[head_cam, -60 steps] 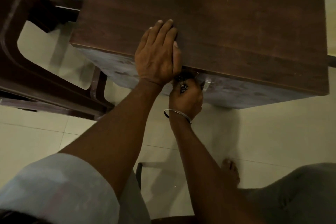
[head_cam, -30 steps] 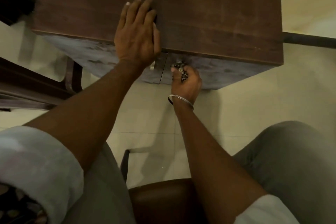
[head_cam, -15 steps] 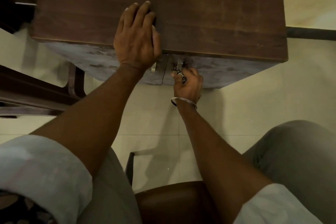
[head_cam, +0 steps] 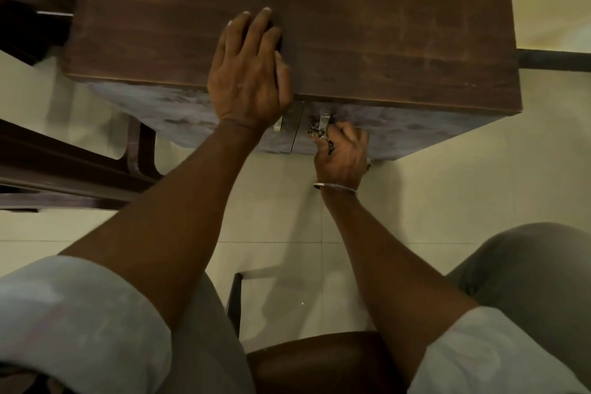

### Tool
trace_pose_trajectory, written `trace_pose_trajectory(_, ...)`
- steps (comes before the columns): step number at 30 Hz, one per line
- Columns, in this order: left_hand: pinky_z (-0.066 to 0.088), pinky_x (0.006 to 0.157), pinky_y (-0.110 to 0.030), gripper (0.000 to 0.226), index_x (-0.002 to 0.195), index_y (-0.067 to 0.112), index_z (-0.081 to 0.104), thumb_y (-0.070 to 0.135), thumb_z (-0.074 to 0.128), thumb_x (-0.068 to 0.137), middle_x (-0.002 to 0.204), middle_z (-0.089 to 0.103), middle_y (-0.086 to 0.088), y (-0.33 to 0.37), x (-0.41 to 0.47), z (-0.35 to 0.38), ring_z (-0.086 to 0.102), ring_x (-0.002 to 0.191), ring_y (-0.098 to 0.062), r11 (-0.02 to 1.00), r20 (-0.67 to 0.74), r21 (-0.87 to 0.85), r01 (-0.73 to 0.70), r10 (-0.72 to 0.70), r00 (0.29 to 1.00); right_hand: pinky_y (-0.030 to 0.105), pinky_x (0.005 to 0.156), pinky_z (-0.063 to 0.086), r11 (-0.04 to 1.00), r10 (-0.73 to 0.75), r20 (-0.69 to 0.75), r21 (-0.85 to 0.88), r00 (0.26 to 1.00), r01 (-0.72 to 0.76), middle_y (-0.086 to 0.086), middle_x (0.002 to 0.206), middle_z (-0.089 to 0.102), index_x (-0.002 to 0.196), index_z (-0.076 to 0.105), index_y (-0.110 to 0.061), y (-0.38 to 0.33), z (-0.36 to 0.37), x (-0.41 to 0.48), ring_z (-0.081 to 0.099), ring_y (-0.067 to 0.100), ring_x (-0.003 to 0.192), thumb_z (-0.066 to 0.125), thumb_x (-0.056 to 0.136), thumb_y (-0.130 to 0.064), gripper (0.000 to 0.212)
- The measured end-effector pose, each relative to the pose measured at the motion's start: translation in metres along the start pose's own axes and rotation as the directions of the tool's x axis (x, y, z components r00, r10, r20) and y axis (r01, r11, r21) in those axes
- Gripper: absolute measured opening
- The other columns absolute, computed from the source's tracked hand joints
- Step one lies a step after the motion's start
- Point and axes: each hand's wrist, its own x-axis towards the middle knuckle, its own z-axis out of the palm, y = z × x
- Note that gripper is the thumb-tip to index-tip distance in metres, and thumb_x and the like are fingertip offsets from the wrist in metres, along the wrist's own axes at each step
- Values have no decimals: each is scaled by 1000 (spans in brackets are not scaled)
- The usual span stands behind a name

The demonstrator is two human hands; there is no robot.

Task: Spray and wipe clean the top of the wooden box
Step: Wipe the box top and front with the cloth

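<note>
The wooden box (head_cam: 383, 25) is a dark brown cabinet seen from above, with a dusty grey front and two doors. My left hand (head_cam: 246, 73) lies flat on its top at the front edge, fingers together, holding nothing. My right hand (head_cam: 343, 153), with a metal bangle on the wrist, is below the edge at the right door's metal handle (head_cam: 323, 120). Its fingers are closed on a small dark speckled object (head_cam: 315, 133) that I cannot identify. The left door's handle (head_cam: 277, 126) shows just under my left wrist. No spray bottle or cloth is visible.
Dark wooden furniture (head_cam: 64, 169) stands close on the left of the box. A brown chair seat (head_cam: 319, 358) is under me, with my knee (head_cam: 527, 265) at the right. Pale floor tiles (head_cam: 431, 195) lie in front of the box, and a dark skirting strip (head_cam: 553, 59) runs at the right.
My left hand stays flat on the box top. My right hand has stayed at the right door handle, shifting slightly to the right. The view has moved a little.
</note>
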Motion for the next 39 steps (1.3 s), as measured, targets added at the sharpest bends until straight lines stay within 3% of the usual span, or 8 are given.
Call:
trace_pose_trajectory(3,40,112,-48,43,124,9,65,32,40,98,143,58,-9,0,-1,-1,50,135,-32,1000,8,5,-9,9,1000,33,68,40,999,32,49,-7,998,-32,5,100,67,91,70,-11,-6,-3,0,50,32,87,75,79,-18,15)
trace_pose_trajectory(9,42,110,-48,42,123,8,66,31,42,98,142,59,-9,-1,-2,0,51,133,-33,1000,-18,9,-15,15,1000,31,63,43,921,320,84,208,944,-331,5,92,66,84,74,-14,-35,-17,5,56,33,85,70,82,-28,15)
trace_pose_trajectory(14,41,111,-48,44,124,7,65,31,40,97,142,59,-10,0,-1,0,51,134,-33,1000,6,-3,-4,4,1000,27,61,36,989,113,28,98,993,-115,1,93,67,83,73,-17,-20,-11,1,51,28,83,61,89,-43,30)
trace_pose_trajectory(18,42,110,-45,42,124,8,66,30,43,96,139,62,-8,0,-1,0,53,131,-32,1000,-17,13,-11,11,1000,29,64,40,999,17,23,35,1000,-18,4,92,67,82,70,-13,-5,-6,4,52,31,82,75,79,-19,9)
trace_pose_trajectory(21,42,107,-42,43,125,8,66,30,43,96,138,63,-8,0,-1,-1,54,128,-32,1000,-4,21,-8,8,1000,30,64,45,994,94,107,38,990,-99,3,92,68,79,70,-13,-13,-10,5,55,32,83,78,73,-14,10)
trace_pose_trajectory(26,46,98,-42,45,126,6,66,30,43,96,136,64,-12,1,-2,-2,57,121,-33,999,14,-29,14,-13,1000,35,67,53,870,393,162,253,905,-423,7,88,74,84,78,-18,-34,-23,19,66,31,81,79,74,-28,14)
trace_pose_trajectory(34,47,98,-41,45,125,8,67,30,45,94,135,65,-9,1,0,1,58,120,-31,1000,-11,-20,17,-17,1000,32,72,47,977,191,108,74,976,-200,0,94,67,90,74,-16,-16,-9,6,55,29,91,68,71,-11,21)
trace_pose_trajectory(39,48,97,-41,46,124,7,68,31,43,94,133,66,-10,1,-1,1,60,119,-32,1000,-23,-12,14,-15,1000,35,67,50,927,306,129,186,943,-326,2,91,68,85,75,-18,-29,-11,6,59,30,84,74,76,-21,9)
